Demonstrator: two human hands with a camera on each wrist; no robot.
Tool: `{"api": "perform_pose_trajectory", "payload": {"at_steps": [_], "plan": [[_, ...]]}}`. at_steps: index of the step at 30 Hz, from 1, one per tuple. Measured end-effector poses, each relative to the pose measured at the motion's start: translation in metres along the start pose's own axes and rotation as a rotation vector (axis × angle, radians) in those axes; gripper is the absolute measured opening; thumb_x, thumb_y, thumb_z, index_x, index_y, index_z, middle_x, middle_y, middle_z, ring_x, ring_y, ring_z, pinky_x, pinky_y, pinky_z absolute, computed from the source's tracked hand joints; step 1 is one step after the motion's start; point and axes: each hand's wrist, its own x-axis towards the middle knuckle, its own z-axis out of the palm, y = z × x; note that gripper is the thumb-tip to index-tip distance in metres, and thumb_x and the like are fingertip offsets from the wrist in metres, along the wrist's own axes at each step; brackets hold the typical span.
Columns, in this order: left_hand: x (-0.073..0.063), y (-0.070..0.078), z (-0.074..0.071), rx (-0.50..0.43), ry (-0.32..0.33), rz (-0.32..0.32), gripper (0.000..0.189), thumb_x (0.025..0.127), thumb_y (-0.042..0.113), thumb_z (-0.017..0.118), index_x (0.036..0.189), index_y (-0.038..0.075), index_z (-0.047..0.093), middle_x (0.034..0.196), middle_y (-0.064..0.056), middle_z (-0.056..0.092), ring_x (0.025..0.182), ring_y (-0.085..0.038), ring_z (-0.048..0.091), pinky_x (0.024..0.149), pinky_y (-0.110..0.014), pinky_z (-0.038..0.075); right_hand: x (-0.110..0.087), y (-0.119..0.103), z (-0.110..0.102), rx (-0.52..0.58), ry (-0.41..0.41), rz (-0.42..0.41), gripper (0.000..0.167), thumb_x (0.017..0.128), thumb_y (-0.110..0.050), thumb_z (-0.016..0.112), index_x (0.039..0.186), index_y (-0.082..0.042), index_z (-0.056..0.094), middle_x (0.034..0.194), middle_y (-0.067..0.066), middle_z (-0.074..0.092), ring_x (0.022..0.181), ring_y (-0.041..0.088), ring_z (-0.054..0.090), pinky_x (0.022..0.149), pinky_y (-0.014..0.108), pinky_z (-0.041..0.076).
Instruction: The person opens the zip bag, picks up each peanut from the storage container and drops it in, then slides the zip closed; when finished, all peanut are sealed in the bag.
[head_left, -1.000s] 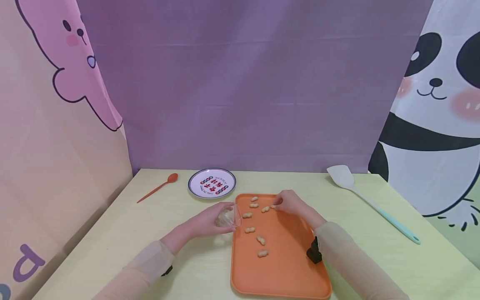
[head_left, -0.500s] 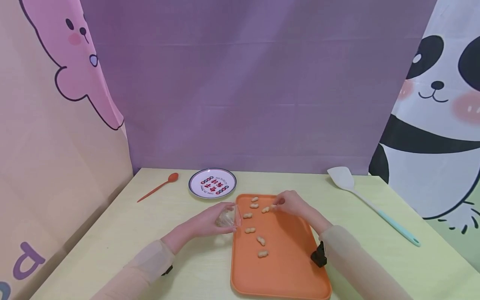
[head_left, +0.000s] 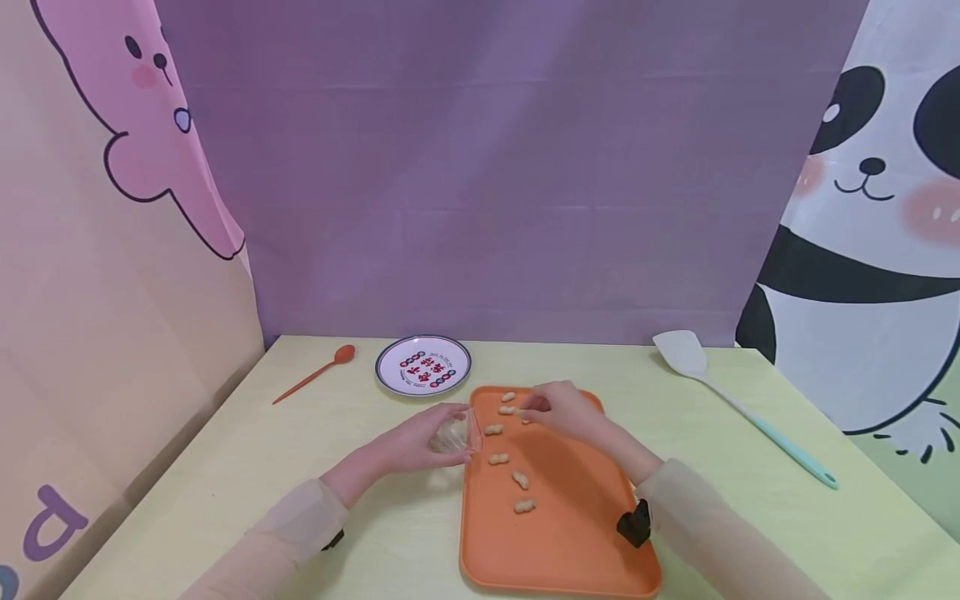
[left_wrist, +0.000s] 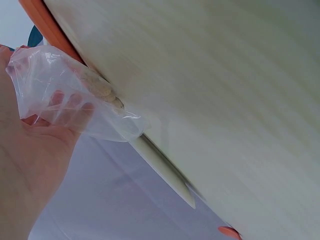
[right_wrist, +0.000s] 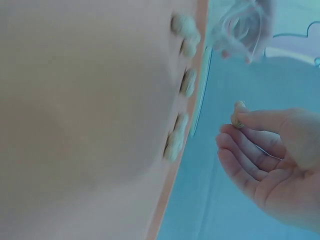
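My left hand grips a clear plastic bag beside the left rim of the orange tray. Through the film of the bag, some peanuts show at its lower side. Its mouth faces right, toward the tray. Between thumb and forefinger, my right hand pinches one peanut, raised over the tray's far end. Several more peanuts lie spread along the tray's left half. One of them is partly hidden behind the right hand in the head view.
A white plate with a blue rim and red writing stands behind the tray. To its left lies a red spoon. A spatula with a white head and mint handle lies on the right. Purple cloth hangs behind the table.
My right hand, pinching the peanut, has moved left across the tray's far end toward the bag. The left hand and bag have stayed in place.
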Motion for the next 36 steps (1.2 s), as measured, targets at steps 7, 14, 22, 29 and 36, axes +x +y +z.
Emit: {"api": "perform_pose_trajectory", "payload": {"at_steps": [7,14,22,29,36], "plan": [[0.0,-0.002,0.0,-0.015,-0.006,-0.007,0.077,0.082,0.048,0.068,0.143,0.016,0.035,0.14,-0.001,0.048,0.131,-0.017,0.042,0.11,-0.039,0.034,0.0,-0.024,0.009,0.014,0.011,-0.008,0.011,0.086,-0.021,0.067,0.094,-0.014,0.071,0.088,-0.003,0.07,0.077,0.007,0.063,0.07,0.025,0.053],[0.001,-0.003,0.001,-0.016,0.002,0.004,0.077,0.082,0.046,0.068,0.144,0.016,0.033,0.14,-0.002,0.048,0.13,-0.017,0.043,0.109,-0.039,0.035,0.004,-0.041,0.018,0.052,-0.038,-0.082,0.009,0.087,-0.017,0.065,0.088,-0.011,0.072,0.079,0.0,0.069,0.065,0.005,0.054,0.061,0.019,0.047],[0.002,-0.004,0.002,-0.032,0.003,0.02,0.076,0.083,0.044,0.068,0.143,0.014,0.034,0.14,-0.004,0.047,0.129,-0.02,0.043,0.109,-0.042,0.035,0.008,-0.053,0.028,0.124,-0.091,-0.112,0.01,0.088,-0.015,0.064,0.083,-0.009,0.07,0.069,0.004,0.063,0.056,0.006,0.049,0.056,0.02,0.044],[0.001,-0.005,0.002,-0.037,0.007,0.019,0.076,0.083,0.045,0.068,0.143,0.015,0.034,0.141,-0.003,0.046,0.129,-0.018,0.044,0.109,-0.04,0.035,0.011,-0.059,0.033,0.023,-0.04,-0.176,0.006,0.085,-0.009,0.067,0.09,-0.008,0.07,0.084,-0.001,0.068,0.073,0.008,0.061,0.067,0.018,0.051],[0.001,-0.006,0.001,-0.045,0.008,0.003,0.076,0.082,0.047,0.068,0.142,0.015,0.035,0.141,-0.003,0.046,0.13,-0.02,0.042,0.109,-0.041,0.036,0.011,-0.055,0.034,0.026,-0.018,-0.209,0.005,0.085,-0.01,0.067,0.089,-0.009,0.07,0.083,-0.003,0.068,0.072,0.006,0.059,0.067,0.018,0.051]]}}
